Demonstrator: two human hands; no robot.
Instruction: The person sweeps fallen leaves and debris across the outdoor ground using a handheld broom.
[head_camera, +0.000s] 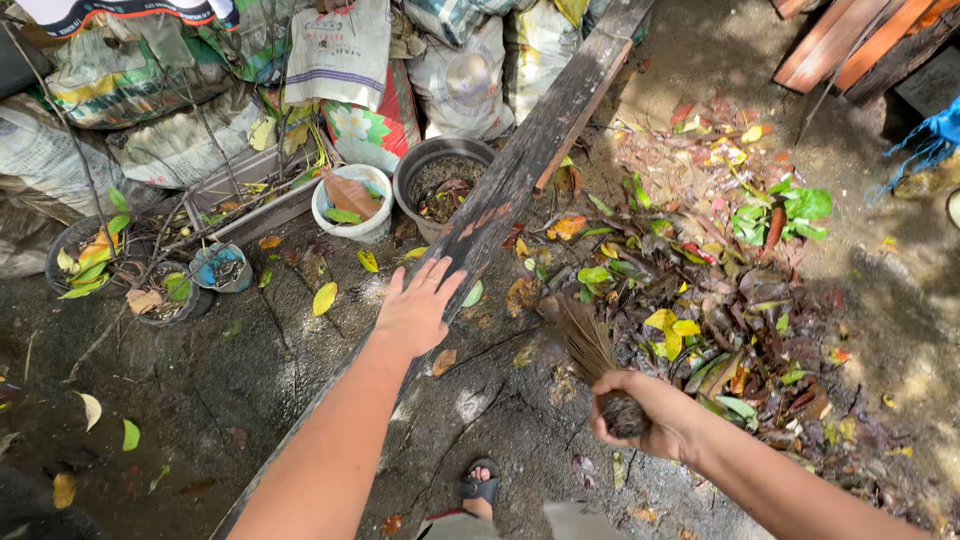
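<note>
My left hand (418, 306) is flat and open, fingers spread, resting on or just above a long dark wooden plank (545, 125) that runs diagonally from the lower left to the top middle. My right hand (645, 412) is closed around the bound end of a stick broom (590, 350), whose thin bristles point up and left toward the ground beside the plank. A heap of fallen leaves (700, 290), brown, yellow and green, lies just right of the broom on damp dark ground.
Stuffed sacks (340, 50) are stacked along the top. Below them stand a white pot (352, 205), a dark pot with soil (445, 180) and small pots with plants (150, 275). Reddish boards (850, 40) lie at top right. My sandalled foot (480, 490) shows at the bottom.
</note>
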